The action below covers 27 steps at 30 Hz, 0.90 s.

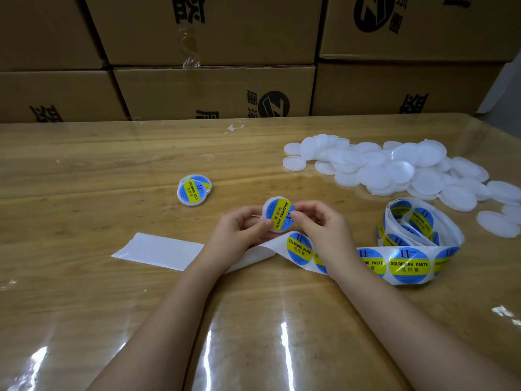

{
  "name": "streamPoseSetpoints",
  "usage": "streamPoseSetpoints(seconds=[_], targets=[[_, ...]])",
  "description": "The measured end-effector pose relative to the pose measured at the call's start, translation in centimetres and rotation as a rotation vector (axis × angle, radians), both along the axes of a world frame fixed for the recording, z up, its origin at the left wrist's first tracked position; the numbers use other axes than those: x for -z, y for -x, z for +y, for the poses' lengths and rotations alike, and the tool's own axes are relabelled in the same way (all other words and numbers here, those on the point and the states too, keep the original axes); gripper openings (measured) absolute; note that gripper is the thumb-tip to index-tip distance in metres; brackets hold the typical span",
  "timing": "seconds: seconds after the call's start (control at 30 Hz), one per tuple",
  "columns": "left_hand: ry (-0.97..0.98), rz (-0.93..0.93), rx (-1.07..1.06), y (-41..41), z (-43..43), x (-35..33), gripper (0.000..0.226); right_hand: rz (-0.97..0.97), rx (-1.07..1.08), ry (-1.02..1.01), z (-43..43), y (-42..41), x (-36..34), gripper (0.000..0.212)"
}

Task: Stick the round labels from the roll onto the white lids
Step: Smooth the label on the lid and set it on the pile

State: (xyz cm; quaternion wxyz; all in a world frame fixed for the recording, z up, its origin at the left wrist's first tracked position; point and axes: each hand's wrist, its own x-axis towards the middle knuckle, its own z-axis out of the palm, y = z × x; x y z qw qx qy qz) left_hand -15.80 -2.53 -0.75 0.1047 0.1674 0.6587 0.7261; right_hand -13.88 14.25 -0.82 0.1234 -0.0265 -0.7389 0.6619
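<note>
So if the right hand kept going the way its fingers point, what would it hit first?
The right hand pinches the labelled lid, held with the left hand; past them, probably the stack of labelled lids, though depth is unclear.

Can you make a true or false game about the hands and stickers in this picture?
1. The left hand and right hand hold one labelled lid together. True.
2. The unlabelled lids are piled on the left. False: the plain white lids lie on the right of the table.
3. Finished lids lie to the left of the hands. True.
4. The roll has no stickers left. False: the label roll and its strip show several blue and yellow labels.
5. Cardboard boxes stand behind the table. True.
</note>
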Motion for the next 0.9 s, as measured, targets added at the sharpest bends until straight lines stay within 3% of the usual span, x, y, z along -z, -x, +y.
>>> streamPoseSetpoints(seconds=[0.63,0.9], targets=[[0.17,0.196,-0.048,-0.58,0.21,-0.13,0.024,0.038,0.085,-0.1,-0.05,0.42,0.79,0.015],[0.076,0.09,-0.056,-0.55,0.15,-0.38,0.016,0.027,0.113,-0.144,-0.23,0.49,0.82,0.012]])
